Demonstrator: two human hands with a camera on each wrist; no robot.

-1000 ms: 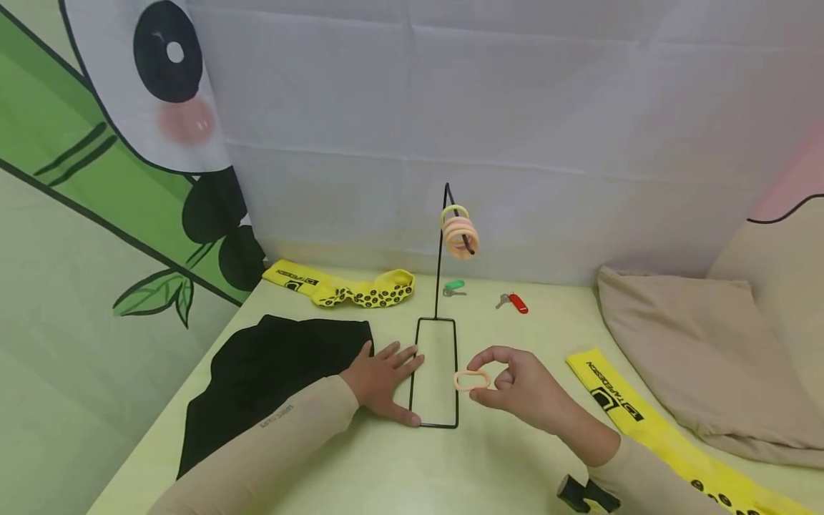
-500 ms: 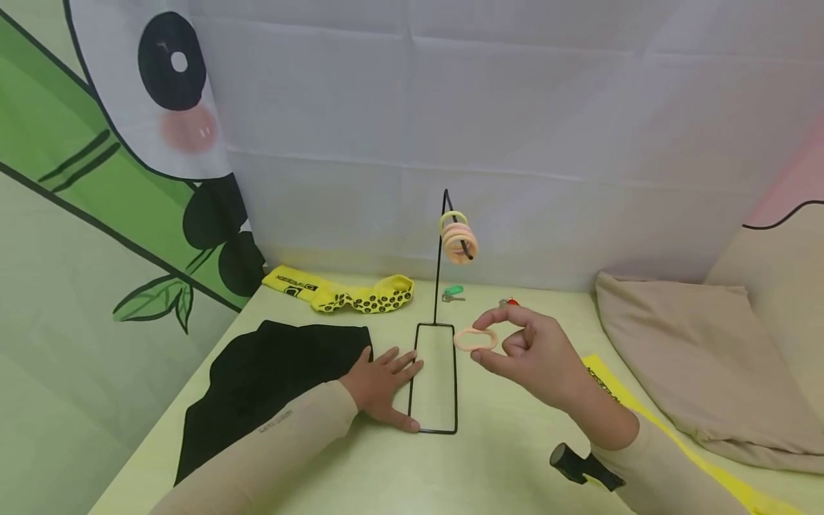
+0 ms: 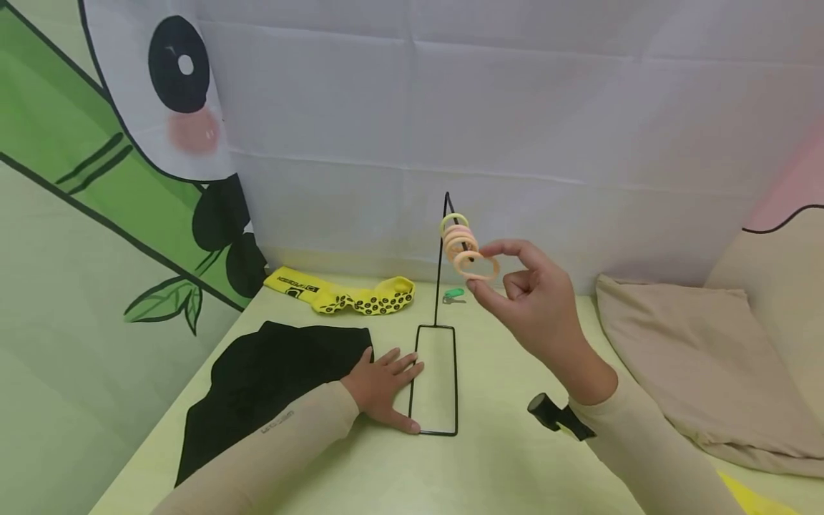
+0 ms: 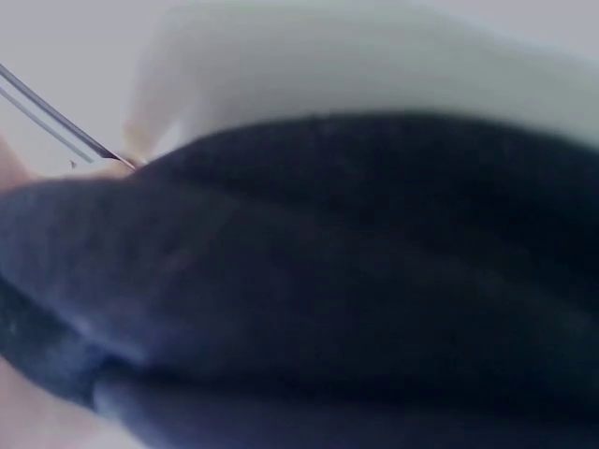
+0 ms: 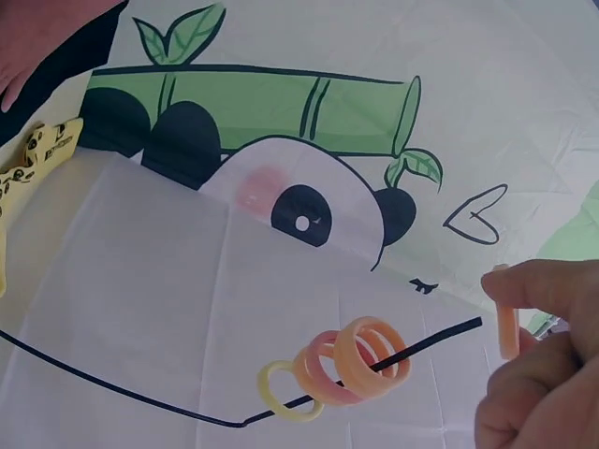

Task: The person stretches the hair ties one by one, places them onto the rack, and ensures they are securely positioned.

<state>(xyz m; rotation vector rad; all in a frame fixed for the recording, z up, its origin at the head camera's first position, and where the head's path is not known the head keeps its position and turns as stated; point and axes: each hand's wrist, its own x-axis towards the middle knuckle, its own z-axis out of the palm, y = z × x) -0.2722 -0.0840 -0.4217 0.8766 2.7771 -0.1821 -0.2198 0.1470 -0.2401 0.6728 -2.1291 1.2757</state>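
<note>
The right hand pinched a peach ring at the hook's tip, the flat, spread left hand steadied the stand's base, and black cloth blocked its wrist view.

Our head cam looks forward and down at the table, wire stand at 12 o'clock. Left wrist cam – pressed close against black cloth, blurred. Right wrist cam faces the stand's hook up close – shared with head view.

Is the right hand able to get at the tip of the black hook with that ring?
Probably yes. The right hand pinches the peach ring just off the hook's free tip, and nothing sits between them; the other rings hang further back along the wire.
</note>
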